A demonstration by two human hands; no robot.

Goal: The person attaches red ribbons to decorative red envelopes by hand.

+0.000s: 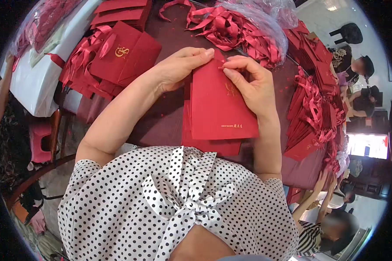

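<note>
In front of my chest is a flat red paper gift bag [217, 102] with gold print, its top edge away from me. My left hand [185, 65] grips its upper left corner, thumb on top and the other fingers mostly hidden behind. At the top edge my right hand [251, 82] is closed in a pinch, thumb and forefinger on a small end of red ribbon [221, 67]. Part of the gold emblem lies under my right fingers. Another red bag [213, 147] lies beneath the held one, near the table's front edge.
Loose red ribbons [235, 32] spill from a clear plastic bag [270, 11] at the back. Ribboned bags [126, 54] are piled on the left, and more [307, 117] on the right. A dark red cloth [154, 124] covers the table. Several people sit at the right.
</note>
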